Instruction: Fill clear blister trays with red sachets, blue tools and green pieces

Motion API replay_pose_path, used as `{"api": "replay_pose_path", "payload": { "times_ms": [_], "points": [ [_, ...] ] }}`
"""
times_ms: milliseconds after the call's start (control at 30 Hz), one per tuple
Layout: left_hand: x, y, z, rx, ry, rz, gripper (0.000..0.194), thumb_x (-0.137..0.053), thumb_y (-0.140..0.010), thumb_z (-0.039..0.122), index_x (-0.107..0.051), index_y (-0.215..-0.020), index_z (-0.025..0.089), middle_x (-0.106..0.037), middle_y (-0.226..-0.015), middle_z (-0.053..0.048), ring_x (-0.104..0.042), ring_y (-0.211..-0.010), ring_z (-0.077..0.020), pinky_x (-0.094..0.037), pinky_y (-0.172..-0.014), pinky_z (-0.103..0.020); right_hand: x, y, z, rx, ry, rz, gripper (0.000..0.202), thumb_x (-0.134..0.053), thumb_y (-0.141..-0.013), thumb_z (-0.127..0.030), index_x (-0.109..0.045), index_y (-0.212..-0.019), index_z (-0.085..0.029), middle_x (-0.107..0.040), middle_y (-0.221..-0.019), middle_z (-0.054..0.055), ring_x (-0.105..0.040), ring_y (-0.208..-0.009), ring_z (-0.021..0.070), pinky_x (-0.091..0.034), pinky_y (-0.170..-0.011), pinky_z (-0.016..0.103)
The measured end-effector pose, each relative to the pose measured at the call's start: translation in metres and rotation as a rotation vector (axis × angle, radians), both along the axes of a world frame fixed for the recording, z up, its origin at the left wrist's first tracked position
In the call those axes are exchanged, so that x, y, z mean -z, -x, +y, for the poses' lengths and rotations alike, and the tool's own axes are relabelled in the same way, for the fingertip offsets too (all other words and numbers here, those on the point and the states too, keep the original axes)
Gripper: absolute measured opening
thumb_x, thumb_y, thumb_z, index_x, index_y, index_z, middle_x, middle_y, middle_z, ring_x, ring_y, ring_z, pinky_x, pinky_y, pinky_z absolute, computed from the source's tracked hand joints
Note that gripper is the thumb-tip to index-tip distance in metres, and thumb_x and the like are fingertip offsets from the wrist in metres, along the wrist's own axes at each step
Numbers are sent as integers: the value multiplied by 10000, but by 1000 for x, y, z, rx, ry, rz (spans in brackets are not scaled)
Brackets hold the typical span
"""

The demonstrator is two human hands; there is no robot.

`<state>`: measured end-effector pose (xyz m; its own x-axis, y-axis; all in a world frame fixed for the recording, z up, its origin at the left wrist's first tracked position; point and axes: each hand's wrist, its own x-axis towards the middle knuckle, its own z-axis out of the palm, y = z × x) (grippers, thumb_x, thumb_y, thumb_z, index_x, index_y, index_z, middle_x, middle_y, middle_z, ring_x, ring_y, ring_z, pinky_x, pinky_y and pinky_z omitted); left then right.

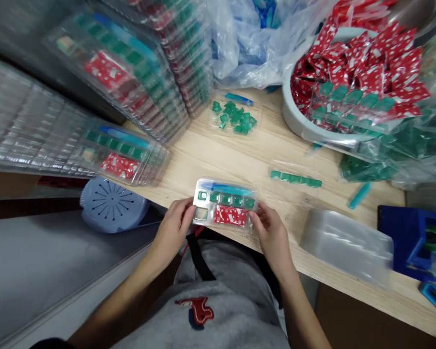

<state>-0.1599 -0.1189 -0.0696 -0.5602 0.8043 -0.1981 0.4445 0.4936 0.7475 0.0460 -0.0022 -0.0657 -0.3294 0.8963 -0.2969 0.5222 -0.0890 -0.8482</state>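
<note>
A clear plastic blister tray (211,224) is held level at the table's front edge, between both hands. In its pockets lie a blue pen-like stick (227,188), a row of green square pieces (226,199), a red white-dotted packet (230,215) and a small square piece with a shiny face (201,214). My left hand (174,225) pinches the tray's left end, thumb on top. My right hand (272,231) grips the right end the same way. The fingers under the tray are hidden.
Tall stacks of filled trays (131,77) stand at the left. A white tub (292,109) heaped with red packets is at the back right. Loose green pieces (240,118), a strip of green pieces (296,179), stacked clear plastic (345,242) and a blue tape dispenser (403,237) also lie on the table.
</note>
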Motion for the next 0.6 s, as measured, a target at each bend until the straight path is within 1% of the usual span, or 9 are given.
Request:
{"api": "replay_pose_path", "payload": {
  "times_ms": [67,167,233,300,333,400,467,533,600],
  "points": [
    [5,-2,3,10,1,33,369,-393,-932,414,-658,-1045,183,-675,-1075,-113,-623,-1056,-255,-480,-995,-452,4,0,0,-29,3,-13,355,-576,-881,-451,-674,-1087,-179,-681,-896,84,-618,-798,212,-490,-745,352],
    [2,-8,10,-9,-34,6,342,-420,-920,414,-660,-999,184,-687,-1061,-116,-631,-1045,-261,-483,-985,-453,5,-2,3,-17,26,26,355,-603,-839,-527,-695,-919,-193,-699,-874,87,-623,-803,232,-491,-766,367],
    [-2,-12,15,-68,-52,-106,312,-454,-907,419,-644,-1004,192,-705,-1039,-103,-649,-1004,-249,-505,-939,-424,4,-3,5,45,115,115,387,-663,-766,-582,-674,-826,-200,-703,-808,74,-629,-759,232,-505,-742,366],
    [-6,-14,20,-151,-87,-267,303,-482,-894,448,-624,-999,201,-720,-985,-82,-672,-930,-228,-532,-866,-383,2,-3,7,114,254,236,396,-725,-705,-592,-648,-782,-211,-708,-780,61,-647,-757,229,-521,-730,356],
    [-8,-13,23,-194,-117,-339,310,-504,-880,474,-618,-980,203,-722,-947,-71,-678,-892,-219,-540,-834,-366,0,-3,8,147,334,311,391,-750,-689,-577,-648,-802,-216,-719,-812,61,-661,-787,230,-529,-741,355],
    [-13,-8,30,-259,-196,-431,348,-568,-830,532,-616,-920,199,-717,-889,-57,-679,-855,-213,-544,-801,-348,-7,0,9,189,501,474,398,-789,-674,-530,-661,-905,-232,-737,-958,73,-686,-881,243,-544,-781,372],
    [-21,-2,38,-308,-273,-489,401,-618,-785,583,-617,-890,196,-711,-878,-55,-679,-867,-220,-546,-787,-346,-17,6,11,180,637,615,425,-806,-673,-483,-665,-995,-245,-722,-1103,94,-690,-970,268,-550,-828,412],
    [-30,3,47,-361,-386,-595,469,-599,-788,636,-597,-969,203,-713,-940,-68,-686,-904,-232,-555,-770,-357,-26,16,15,142,694,694,418,-819,-668,-439,-671,-1009,-246,-714,-1147,107,-689,-1007,289,-546,-865,451],
    [-38,2,57,-410,-547,-736,562,-507,-825,696,-519,-1128,223,-700,-1061,-102,-694,-952,-245,-570,-756,-382,-35,30,21,151,666,750,417,-823,-661,-418,-668,-1010,-251,-720,-1142,102,-688,-1026,300,-538,-897,482]
  ]
}}
